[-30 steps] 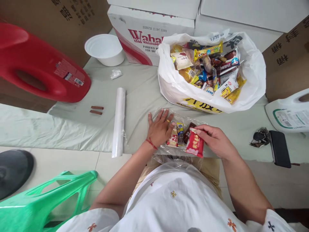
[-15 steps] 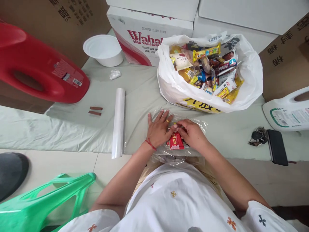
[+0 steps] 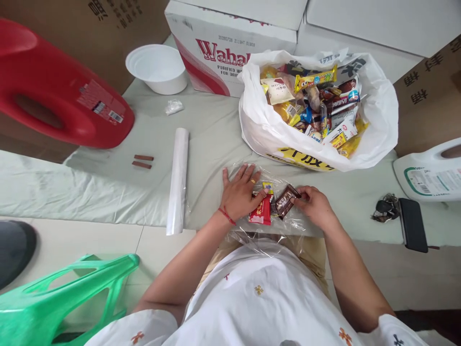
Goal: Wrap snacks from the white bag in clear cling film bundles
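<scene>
My left hand (image 3: pixel 238 191) lies with its fingers spread on a sheet of clear plastic wrap (image 3: pixel 295 226), its thumb touching a red snack packet (image 3: pixel 261 211). Just above that packet sits a small yellow packet (image 3: pixel 268 187), partly covered. To the right, my right hand (image 3: pixel 314 205) pinches the edge of a dark brown snack packet (image 3: pixel 285 201), which lies tilted beside the red one. The wrap hangs over the front edge of the cloth-covered table toward my lap.
Behind the hands stands a white plastic bag (image 3: pixel 281 139) full of wrapped snacks. A plastic wrap roll (image 3: pixel 177 180), a white bowl (image 3: pixel 158 72) and a red jug (image 3: pixel 68 96) are leftward. Rightward lie keys (image 3: pixel 385 208), a black phone (image 3: pixel 413 225) and a white jug (image 3: pixel 428 173).
My right hand has moved right, away from my left thumb, with the dark brown packet at its fingertips. The yellow packet now shows. My left hand stays in place.
</scene>
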`<state>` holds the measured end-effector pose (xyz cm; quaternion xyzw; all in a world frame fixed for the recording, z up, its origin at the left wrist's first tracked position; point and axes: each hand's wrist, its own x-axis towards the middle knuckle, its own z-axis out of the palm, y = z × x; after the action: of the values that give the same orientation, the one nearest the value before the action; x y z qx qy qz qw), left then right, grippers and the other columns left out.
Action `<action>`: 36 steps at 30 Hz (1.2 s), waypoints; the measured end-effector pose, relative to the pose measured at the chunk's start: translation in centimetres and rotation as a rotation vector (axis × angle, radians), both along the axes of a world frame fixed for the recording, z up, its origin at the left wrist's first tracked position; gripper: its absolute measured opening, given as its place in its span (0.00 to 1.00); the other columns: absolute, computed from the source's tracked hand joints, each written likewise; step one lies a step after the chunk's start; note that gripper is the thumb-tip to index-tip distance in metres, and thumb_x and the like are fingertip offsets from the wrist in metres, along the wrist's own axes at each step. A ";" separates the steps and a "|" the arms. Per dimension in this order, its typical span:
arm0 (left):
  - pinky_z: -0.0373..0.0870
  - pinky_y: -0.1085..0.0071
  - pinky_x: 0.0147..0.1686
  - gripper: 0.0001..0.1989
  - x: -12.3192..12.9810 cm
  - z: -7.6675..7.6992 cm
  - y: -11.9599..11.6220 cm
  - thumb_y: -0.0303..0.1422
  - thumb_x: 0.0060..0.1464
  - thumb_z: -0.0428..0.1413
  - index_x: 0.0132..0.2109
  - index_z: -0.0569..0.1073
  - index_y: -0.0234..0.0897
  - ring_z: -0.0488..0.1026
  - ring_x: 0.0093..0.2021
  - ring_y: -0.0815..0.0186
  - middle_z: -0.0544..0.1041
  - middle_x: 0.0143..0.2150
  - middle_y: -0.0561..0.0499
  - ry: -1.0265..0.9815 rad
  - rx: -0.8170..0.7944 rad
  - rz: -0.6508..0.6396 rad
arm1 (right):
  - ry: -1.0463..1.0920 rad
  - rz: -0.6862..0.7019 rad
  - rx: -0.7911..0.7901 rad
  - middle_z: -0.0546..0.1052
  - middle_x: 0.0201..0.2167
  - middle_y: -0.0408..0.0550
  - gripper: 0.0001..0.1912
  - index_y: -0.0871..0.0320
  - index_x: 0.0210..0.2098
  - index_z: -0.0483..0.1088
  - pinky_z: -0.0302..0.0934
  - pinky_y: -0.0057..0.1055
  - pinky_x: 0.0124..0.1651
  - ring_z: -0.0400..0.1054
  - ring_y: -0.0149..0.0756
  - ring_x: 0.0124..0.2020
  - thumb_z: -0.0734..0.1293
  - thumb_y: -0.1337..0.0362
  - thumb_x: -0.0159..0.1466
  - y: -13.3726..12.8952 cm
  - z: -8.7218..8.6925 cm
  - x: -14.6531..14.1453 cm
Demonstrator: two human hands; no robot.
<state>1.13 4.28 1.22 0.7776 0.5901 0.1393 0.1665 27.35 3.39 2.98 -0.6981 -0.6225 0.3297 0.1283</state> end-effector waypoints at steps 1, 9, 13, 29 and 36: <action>0.28 0.28 0.72 0.28 0.0 0.1 0.0 0.50 0.69 0.46 0.71 0.67 0.48 0.54 0.77 0.48 0.60 0.77 0.46 0.005 -0.007 -0.002 | 0.047 -0.013 0.000 0.73 0.35 0.46 0.19 0.58 0.41 0.77 0.62 0.34 0.42 0.66 0.37 0.34 0.69 0.50 0.59 0.1 -0.1 0.1; 0.29 0.28 0.72 0.28 0.2 0.3 0.1 0.51 0.70 0.45 0.70 0.68 0.49 0.54 0.77 0.47 0.60 0.77 0.47 0.011 -0.015 0.000 | 0.196 -0.069 0.057 0.79 0.40 0.49 0.18 0.57 0.42 0.77 0.61 0.34 0.43 0.68 0.36 0.36 0.65 0.50 0.64 0.4 0.8 1.6; 0.29 0.28 0.72 0.28 0.2 0.4 0.0 0.50 0.70 0.44 0.71 0.67 0.50 0.54 0.77 0.47 0.60 0.77 0.47 0.018 -0.018 -0.002 | 0.072 -0.134 0.219 0.79 0.41 0.49 0.18 0.56 0.41 0.77 0.61 0.34 0.43 0.67 0.36 0.34 0.64 0.51 0.65 -0.4 1.6 1.9; 0.27 0.29 0.73 0.27 0.3 0.2 -0.1 0.48 0.71 0.43 0.70 0.68 0.50 0.53 0.78 0.49 0.59 0.77 0.49 -0.012 -0.004 0.014 | -0.566 -0.012 -0.221 0.82 0.44 0.67 0.34 0.63 0.56 0.65 0.64 0.38 0.40 0.79 0.55 0.45 0.61 0.38 0.69 -0.9 2.5 -5.1; 0.26 0.29 0.73 0.28 0.1 0.0 -0.3 0.48 0.70 0.43 0.70 0.69 0.48 0.53 0.78 0.49 0.60 0.77 0.47 -0.039 0.022 0.006 | -0.460 -0.129 -0.137 0.83 0.44 0.61 0.39 0.66 0.65 0.58 0.64 0.37 0.42 0.79 0.54 0.49 0.66 0.42 0.68 -1.8 2.5 -5.8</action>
<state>1.25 4.02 1.23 0.7749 0.5873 0.1614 0.1691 21.56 1.62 5.45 -0.8001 -0.5657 0.1949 -0.0436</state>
